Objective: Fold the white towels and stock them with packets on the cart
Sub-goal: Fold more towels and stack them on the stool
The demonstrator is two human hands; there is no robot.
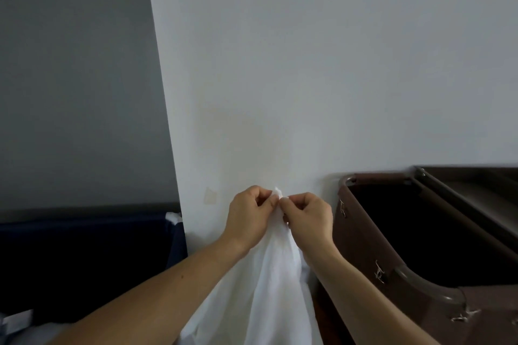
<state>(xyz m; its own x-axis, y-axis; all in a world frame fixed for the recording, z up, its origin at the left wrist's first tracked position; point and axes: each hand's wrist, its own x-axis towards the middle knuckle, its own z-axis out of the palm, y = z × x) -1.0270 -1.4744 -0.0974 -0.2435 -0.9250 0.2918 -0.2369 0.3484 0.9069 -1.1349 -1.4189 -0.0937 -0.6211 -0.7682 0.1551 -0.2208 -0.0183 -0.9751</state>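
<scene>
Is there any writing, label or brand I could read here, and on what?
None can be read. The white towel, the brown hamper and the pale patch on the wall bear no writing; the pale things at lower left are too blurred to tell.

No readable text, labels or numbers anywhere.

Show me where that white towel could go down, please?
Roomiest: the brown hamper's open mouth, between its rounded rail and the cart tray; its inside is too dark to check. Crowded: the middle, where left hand and right hand pinch the towel by the wall.
</scene>
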